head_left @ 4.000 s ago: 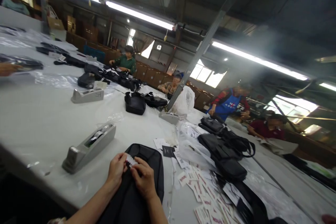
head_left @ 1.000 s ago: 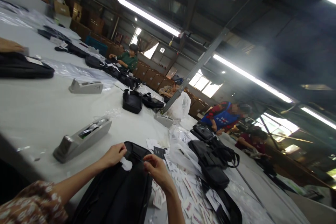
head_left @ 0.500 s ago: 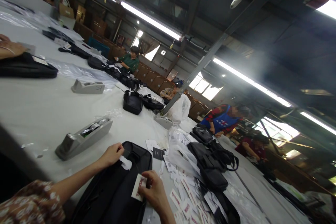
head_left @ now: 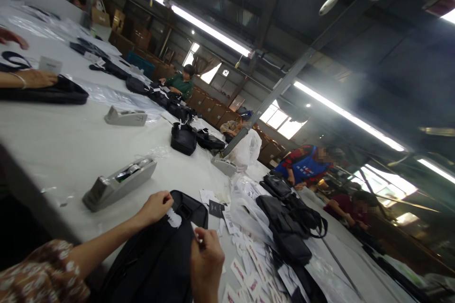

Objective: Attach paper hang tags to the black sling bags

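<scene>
A black bag (head_left: 149, 265) lies slanted on the white table in front of me. My left hand (head_left: 156, 207) is closed in a pinch at the bag's upper left edge; what its fingers grip is hidden. Just below those fingertips is a white, wavy-edged tag (head_left: 174, 218) against the black fabric. My right hand (head_left: 208, 258) is over the bag's right side, closed on a small white card (head_left: 194, 230), which is turned nearly edge-on.
A grey tape dispenser (head_left: 119, 184) stands left of the bag, another tape dispenser (head_left: 126, 116) beyond it. Loose printed cards (head_left: 252, 279) are strewn at right, near clear plastic bags (head_left: 249, 203) and black bags (head_left: 284, 227). A co-worker's hand (head_left: 37, 78) rests on a bag at far left.
My right hand has turned, so the card's printed face no longer shows and the back of the hand does. My left hand stays at the bag's edge. The view has shifted slightly.
</scene>
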The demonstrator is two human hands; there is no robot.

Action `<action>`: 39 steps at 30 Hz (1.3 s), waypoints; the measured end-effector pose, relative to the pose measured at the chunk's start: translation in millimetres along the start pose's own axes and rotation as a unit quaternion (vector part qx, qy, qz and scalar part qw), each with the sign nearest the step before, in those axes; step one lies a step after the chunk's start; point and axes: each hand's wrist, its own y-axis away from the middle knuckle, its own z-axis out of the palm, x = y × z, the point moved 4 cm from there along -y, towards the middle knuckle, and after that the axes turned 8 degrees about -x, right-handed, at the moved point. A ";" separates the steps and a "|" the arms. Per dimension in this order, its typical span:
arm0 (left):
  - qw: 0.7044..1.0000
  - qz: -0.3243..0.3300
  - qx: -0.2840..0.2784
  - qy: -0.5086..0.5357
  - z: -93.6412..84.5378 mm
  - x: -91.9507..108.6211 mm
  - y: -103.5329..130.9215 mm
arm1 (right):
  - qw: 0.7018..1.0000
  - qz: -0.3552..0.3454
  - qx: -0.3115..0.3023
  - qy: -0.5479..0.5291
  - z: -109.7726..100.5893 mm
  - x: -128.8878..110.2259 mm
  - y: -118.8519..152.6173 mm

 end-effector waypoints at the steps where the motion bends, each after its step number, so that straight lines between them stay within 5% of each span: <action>1: 1.000 -0.003 0.005 0.007 -1.6 1.2 1.7 | 0.998 -0.045 -0.018 0.035 10.2 -11.8 6.7; 5: 0.998 -0.029 0.009 0.050 -3.5 -4.1 12.0 | 0.978 -0.136 -0.159 -0.019 51.9 -32.1 30.5; 9: 0.996 -0.026 0.028 0.081 -6.2 -6.6 22.2 | 0.968 -0.084 -0.200 -0.123 64.6 -21.1 25.1; 17: 0.991 0.014 0.070 0.111 -6.8 5.4 34.9 | 0.986 -0.042 -0.150 -0.060 84.1 -15.1 17.8; 22: 0.983 0.041 0.105 0.143 -19.7 25.5 30.4 | 0.996 -0.015 -0.057 -0.070 69.9 2.9 9.1; 29: 0.956 0.061 -0.032 0.284 13.5 66.2 7.0 | 0.990 0.018 0.055 -0.131 50.1 24.5 -24.9; 35: 0.932 0.022 -0.053 0.359 40.5 35.5 11.5 | 0.960 0.064 0.031 -0.270 56.7 12.7 -40.6; 39: 0.904 0.003 -0.069 0.423 42.1 17.8 15.8 | 0.877 0.100 0.018 -0.469 65.2 11.6 -48.9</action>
